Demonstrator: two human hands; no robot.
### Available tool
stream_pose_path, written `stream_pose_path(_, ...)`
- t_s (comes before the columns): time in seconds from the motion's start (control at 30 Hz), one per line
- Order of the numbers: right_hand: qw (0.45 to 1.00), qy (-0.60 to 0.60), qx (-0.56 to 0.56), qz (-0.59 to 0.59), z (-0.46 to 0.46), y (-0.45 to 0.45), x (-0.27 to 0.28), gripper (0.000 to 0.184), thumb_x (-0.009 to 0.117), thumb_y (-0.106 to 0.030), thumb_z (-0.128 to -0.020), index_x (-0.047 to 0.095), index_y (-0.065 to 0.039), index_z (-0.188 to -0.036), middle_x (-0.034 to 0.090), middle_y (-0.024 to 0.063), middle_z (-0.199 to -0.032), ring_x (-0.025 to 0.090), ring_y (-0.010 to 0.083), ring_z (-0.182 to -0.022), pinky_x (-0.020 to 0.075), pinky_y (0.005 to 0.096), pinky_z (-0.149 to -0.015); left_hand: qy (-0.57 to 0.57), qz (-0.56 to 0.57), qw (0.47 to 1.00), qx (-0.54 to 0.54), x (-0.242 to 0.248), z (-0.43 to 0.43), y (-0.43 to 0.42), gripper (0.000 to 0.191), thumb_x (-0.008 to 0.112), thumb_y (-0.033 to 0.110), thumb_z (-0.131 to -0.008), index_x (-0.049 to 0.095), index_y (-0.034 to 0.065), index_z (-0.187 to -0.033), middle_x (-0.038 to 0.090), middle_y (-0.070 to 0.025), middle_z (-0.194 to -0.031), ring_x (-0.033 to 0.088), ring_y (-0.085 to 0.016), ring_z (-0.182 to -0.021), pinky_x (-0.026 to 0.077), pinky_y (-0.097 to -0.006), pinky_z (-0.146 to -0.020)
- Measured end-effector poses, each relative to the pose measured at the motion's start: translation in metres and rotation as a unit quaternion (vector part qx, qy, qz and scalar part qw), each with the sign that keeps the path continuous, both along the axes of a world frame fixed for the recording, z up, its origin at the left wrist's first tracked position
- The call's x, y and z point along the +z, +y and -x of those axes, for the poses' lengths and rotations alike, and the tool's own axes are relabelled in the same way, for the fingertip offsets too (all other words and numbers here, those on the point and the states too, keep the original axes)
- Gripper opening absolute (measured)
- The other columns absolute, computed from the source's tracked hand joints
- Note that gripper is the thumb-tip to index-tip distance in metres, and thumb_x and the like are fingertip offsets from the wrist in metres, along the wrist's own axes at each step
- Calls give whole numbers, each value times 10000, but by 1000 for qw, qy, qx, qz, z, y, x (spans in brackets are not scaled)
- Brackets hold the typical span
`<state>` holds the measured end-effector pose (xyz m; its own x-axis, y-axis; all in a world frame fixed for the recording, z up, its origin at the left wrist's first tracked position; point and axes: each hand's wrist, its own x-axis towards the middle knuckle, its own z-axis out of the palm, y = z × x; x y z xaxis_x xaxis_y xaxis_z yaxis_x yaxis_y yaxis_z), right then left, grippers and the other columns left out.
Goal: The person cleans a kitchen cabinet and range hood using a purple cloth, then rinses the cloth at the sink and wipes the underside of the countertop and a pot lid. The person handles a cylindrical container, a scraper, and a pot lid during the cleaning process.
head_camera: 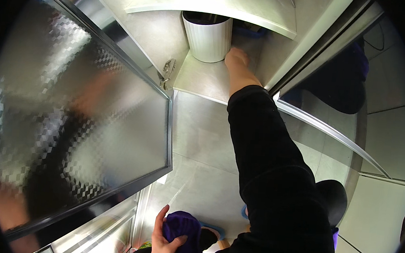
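Observation:
A white ribbed bin (208, 39) with a dark open top stands on the bottom board (202, 78) of a cabinet. My right arm reaches into the cabinet, and my right hand (237, 58) is low at the bin's right side. Its fingers are curled away from view, so I cannot tell whether they grip anything. Close to my body, my left hand (165, 237) holds a bunched purple cloth (181, 232), thumb across its front. Behind the bin, to the right, lies a blue item (254, 33) in shadow, too dark to make out.
A framed patterned-glass door (116, 130) stands swung out at left, on a metal hinge (167, 74). A shelf (211, 9) overhangs the bin. Dark reflective glass panel (330, 83) borders the right. Below are grey floor tiles (205, 134) and a blue slipper (215, 229).

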<state>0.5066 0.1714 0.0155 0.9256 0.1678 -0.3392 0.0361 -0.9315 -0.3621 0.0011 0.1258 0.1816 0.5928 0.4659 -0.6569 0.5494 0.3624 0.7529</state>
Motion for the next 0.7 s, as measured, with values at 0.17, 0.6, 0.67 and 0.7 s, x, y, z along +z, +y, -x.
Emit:
stream_pose_path(0.17,998,-10,33,51,8,5,1,335,503,-171,-851,593,-117,-1169,517,90,-1282,515,258,-1159,451,373,-901,7,-2,1000,-7,-5,6,1,854,599,-91,-597,285,53,-1377,524,-87,-993,555,-170,-885,450,-269,-830)
stream_pose_path(0.6,997,-28,29,64,5,7,-3,286,536,-175,-844,639,-124,-1106,577,75,-1212,568,260,-1096,502,414,-822,2,25,1000,10,4,-1,0,861,600,-86,-594,282,56,-1381,522,-91,-998,557,-180,-897,454,-280,-838)
stream_pose_path(0.67,998,-17,19,57,10,10,2,289,517,-178,-854,634,-118,-1111,568,83,-1223,551,264,-1120,493,412,-842,3,24,1000,15,4,-2,0,863,602,-84,-592,283,60,-1381,521,-92,-999,557,-182,-898,454,-282,-839)
stream_pose_path(0.7,999,-10,13,51,13,11,4,291,508,-180,-859,632,-115,-1114,564,88,-1228,542,266,-1132,488,411,-851,8,13,1000,11,4,0,-1,864,603,-83,-591,284,61,-1381,521,-93,-998,557,-182,-898,454,-283,-839)
